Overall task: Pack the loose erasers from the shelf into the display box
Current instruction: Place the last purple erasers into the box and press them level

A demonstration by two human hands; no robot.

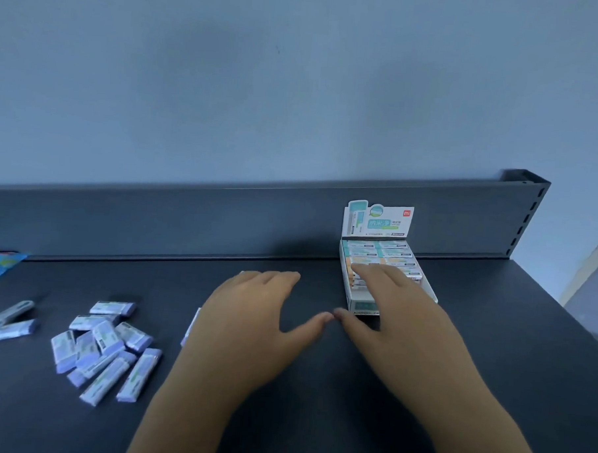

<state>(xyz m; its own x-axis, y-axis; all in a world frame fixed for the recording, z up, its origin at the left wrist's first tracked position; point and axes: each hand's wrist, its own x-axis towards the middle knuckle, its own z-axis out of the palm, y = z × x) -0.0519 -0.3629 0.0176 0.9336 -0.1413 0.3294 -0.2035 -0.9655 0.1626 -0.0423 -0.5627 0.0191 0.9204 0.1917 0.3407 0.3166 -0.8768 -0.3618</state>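
Both hands are flat and open, holding nothing: the right hand [395,309] is spread over the front of the display box [348,286], which sits by the back rail of the dark shelf [491,337] with rows of erasers already inside. The left hand [252,313] hovers just beside the box, thumbs nearly touching. The loose erasers [105,349] lie in a heap well off to the left, with a couple more [7,323] further left.
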